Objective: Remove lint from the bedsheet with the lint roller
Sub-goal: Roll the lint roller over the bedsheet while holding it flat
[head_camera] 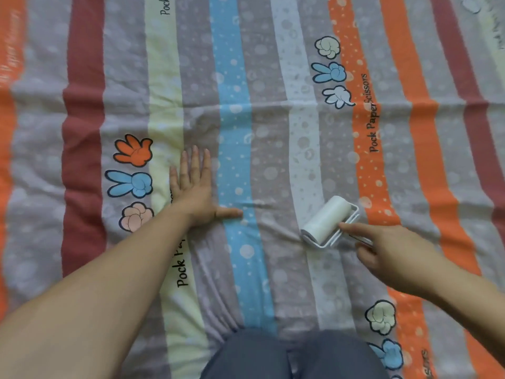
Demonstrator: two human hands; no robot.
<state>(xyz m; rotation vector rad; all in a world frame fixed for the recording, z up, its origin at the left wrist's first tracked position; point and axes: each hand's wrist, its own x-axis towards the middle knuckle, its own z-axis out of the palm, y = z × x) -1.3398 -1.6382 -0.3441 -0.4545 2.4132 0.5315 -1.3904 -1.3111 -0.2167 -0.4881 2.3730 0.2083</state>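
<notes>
While our left hand (192, 187) lies flat, fingers straight, on the striped bedsheet (259, 77), our right hand (382, 250) grips the handle of the lint roller (328, 220), its white drum resting on the sheet well apart from the left.

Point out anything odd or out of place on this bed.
Nothing is spilled or damaged. Only the bedsheet is rumpled: creases bunch near the bottom centre, below the flat left hand. The lint roller sits on the sheet, its handle in the right hand.
</notes>
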